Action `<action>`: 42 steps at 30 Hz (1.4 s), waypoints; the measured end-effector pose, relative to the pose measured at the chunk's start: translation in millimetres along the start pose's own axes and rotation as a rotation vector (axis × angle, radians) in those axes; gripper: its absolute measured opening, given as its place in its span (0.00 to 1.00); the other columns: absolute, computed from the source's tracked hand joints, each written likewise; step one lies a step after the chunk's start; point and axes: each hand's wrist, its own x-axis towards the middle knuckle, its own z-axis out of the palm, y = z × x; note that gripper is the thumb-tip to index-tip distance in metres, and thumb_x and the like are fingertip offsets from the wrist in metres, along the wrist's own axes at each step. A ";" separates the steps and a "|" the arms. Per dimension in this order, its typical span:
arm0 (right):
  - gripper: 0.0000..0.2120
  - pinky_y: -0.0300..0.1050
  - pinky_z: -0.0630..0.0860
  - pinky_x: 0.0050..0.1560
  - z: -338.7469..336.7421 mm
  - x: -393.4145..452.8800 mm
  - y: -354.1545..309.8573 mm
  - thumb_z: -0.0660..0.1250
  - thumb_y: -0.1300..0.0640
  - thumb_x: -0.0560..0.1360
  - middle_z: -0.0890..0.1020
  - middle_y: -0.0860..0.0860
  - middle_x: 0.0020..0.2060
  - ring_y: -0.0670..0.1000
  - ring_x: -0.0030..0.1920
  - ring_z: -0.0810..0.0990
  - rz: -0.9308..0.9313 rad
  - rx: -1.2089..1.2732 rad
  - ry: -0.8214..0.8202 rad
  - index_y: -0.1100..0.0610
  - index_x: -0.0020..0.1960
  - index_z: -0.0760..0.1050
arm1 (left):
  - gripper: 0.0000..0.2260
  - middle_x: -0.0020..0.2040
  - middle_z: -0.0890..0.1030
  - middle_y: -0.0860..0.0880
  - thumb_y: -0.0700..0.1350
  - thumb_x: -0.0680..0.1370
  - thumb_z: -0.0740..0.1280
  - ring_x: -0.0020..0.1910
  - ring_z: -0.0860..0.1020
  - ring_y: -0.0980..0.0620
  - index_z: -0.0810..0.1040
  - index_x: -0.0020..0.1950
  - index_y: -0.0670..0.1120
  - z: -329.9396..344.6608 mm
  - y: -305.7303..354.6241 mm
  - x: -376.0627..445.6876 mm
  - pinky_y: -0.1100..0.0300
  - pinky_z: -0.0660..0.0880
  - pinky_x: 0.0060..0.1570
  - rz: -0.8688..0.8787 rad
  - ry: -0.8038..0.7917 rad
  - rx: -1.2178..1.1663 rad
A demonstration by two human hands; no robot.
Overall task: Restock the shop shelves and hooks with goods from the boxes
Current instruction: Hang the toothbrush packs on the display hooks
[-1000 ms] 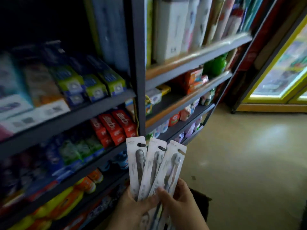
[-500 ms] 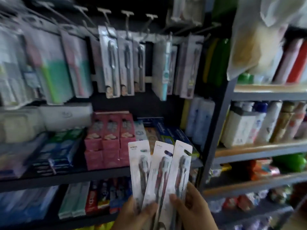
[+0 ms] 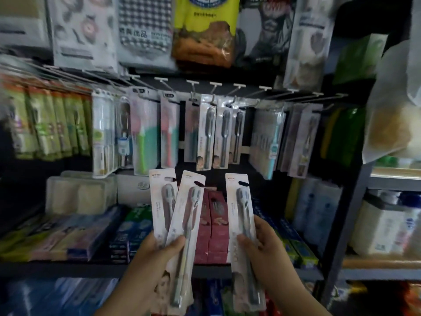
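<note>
While the left hand [image 3: 159, 254] grips two overlapping toothbrush packs [image 3: 180, 215], the right hand [image 3: 266, 247] pinches a third pack [image 3: 241, 220] just beside them; matching packs hang on hooks [image 3: 214, 96] at twelve o'clock.

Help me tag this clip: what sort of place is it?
Most likely a small shop's toiletries aisle: carded toothbrushes hang on hooks, boxed toothpaste fills a shelf, and each hand holds more toothbrush packs.
</note>
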 end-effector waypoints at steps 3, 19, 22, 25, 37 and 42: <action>0.20 0.43 0.80 0.50 6.7 10.8 -3.1 0.65 0.54 0.78 0.79 0.44 0.56 0.46 0.54 0.80 0.008 -0.013 0.046 0.46 0.69 0.67 | 0.12 0.53 0.83 0.53 0.45 0.75 0.71 0.55 0.79 0.51 0.78 0.57 0.53 -1.7 8.6 15.6 0.49 0.71 0.63 -0.023 -0.043 -0.022; 0.24 0.50 0.82 0.45 52.3 94.3 -32.1 0.65 0.54 0.78 0.84 0.50 0.46 0.53 0.44 0.84 -0.046 0.044 0.196 0.43 0.72 0.64 | 0.16 0.49 0.85 0.52 0.47 0.68 0.73 0.54 0.81 0.48 0.80 0.56 0.52 -25.2 48.4 102.3 0.44 0.72 0.63 0.023 -0.190 -0.003; 0.24 0.42 0.80 0.43 45.8 122.2 -52.7 0.62 0.54 0.80 0.82 0.46 0.53 0.48 0.48 0.82 -0.079 -0.011 0.242 0.44 0.74 0.62 | 0.14 0.48 0.86 0.51 0.47 0.69 0.74 0.53 0.81 0.47 0.80 0.54 0.52 -23.2 60.2 120.8 0.43 0.73 0.62 0.017 -0.196 0.011; 0.26 0.40 0.71 0.55 29.1 149.1 -74.8 0.59 0.55 0.81 0.73 0.45 0.65 0.47 0.60 0.74 -0.090 -0.092 0.273 0.48 0.77 0.55 | 0.11 0.47 0.86 0.50 0.46 0.70 0.74 0.51 0.81 0.47 0.80 0.51 0.51 -15.1 70.8 136.9 0.46 0.74 0.59 0.024 -0.191 0.022; 0.25 0.41 0.68 0.60 -7.8 233.9 -97.1 0.58 0.55 0.82 0.68 0.52 0.72 0.54 0.69 0.70 -0.171 -0.286 0.308 0.49 0.77 0.55 | 0.16 0.48 0.85 0.47 0.49 0.66 0.77 0.48 0.82 0.47 0.80 0.51 0.49 16.0 72.5 161.7 0.48 0.74 0.55 0.070 -0.154 0.047; 0.26 0.40 0.66 0.59 -10.5 255.5 -92.6 0.57 0.56 0.82 0.67 0.49 0.73 0.54 0.69 0.69 -0.205 -0.216 0.313 0.47 0.78 0.53 | 0.13 0.45 0.86 0.49 0.44 0.66 0.74 0.43 0.83 0.52 0.81 0.51 0.48 20.4 69.1 166.4 0.49 0.75 0.56 0.120 -0.145 0.031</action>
